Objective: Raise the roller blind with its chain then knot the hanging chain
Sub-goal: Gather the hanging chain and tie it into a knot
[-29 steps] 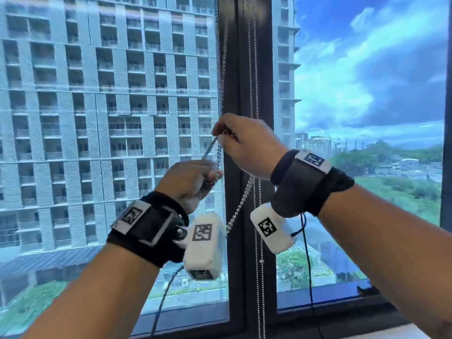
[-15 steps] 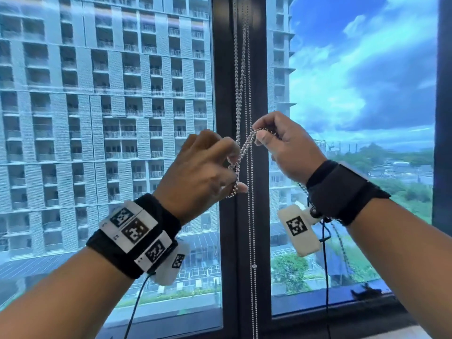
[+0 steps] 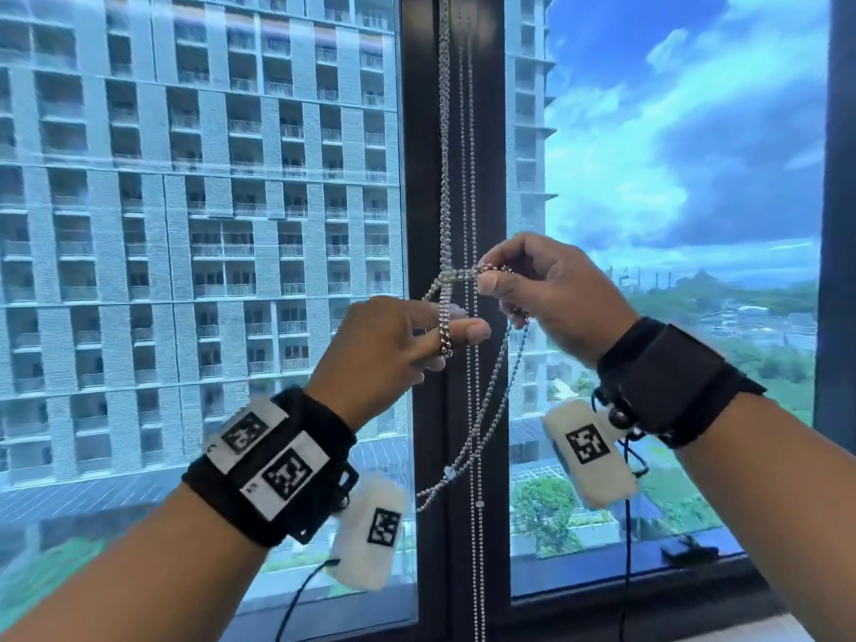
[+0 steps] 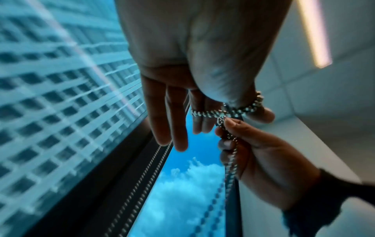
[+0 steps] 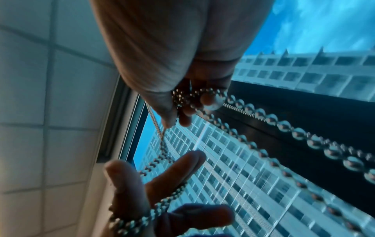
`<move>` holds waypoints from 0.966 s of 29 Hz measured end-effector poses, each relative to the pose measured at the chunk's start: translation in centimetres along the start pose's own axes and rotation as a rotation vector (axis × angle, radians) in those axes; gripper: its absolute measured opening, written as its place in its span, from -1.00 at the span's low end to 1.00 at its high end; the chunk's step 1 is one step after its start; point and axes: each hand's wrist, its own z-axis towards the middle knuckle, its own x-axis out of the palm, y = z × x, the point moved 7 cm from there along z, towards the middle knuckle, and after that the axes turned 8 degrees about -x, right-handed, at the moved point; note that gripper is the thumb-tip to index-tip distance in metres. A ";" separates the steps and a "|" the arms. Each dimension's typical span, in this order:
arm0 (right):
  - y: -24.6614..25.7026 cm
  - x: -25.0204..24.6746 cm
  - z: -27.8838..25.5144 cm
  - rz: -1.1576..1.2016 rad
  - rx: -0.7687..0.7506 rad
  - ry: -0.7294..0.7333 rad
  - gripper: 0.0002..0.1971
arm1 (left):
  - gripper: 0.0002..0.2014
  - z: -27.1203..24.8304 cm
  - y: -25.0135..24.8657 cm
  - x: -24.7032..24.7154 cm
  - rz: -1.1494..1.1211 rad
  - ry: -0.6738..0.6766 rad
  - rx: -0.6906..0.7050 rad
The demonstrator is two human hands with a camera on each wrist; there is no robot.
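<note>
Two hands work a bead chain (image 3: 445,178) in front of the dark window frame (image 3: 424,132). Left hand (image 3: 384,354): fingers extended and spread, with a loop of the doubled chain wound round the index finger and thumb; in the left wrist view the strands cross between thumb and index finger, the other fingers straight and bare. This grip is open, carrying the loop on straight fingers. Right hand (image 3: 551,294): higher and to the right of the left hand, fingers curled, thumb and fingertips pinching the chain where it runs sideways from the hanging strands; its grip is closed on the chain. From the right hand a slack length drops down and to the left, ending in a free loop below both hands. Further bead strands (image 3: 472,410) hang straight down along the frame just behind. Each wrist carries a black strap (image 3: 671,386) and a white marker-tagged unit (image 3: 586,451). Beyond the glass, an apartment block (image 3: 185,224) stands at left, with cloudy sky at right.
</note>
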 end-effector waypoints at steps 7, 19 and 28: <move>-0.8 2.7 -1.8 0.202 0.079 -0.009 -0.84 | -0.53 -0.7 1.3 2.4 -0.271 0.123 -0.234; -0.4 4.9 -3.3 0.186 0.144 0.029 -0.79 | -0.77 -0.1 1.8 2.7 -0.051 -0.126 -0.086; -1.3 4.6 -4.1 0.355 0.233 -0.033 -0.86 | -0.90 -0.7 2.1 2.5 -0.226 -0.096 -0.122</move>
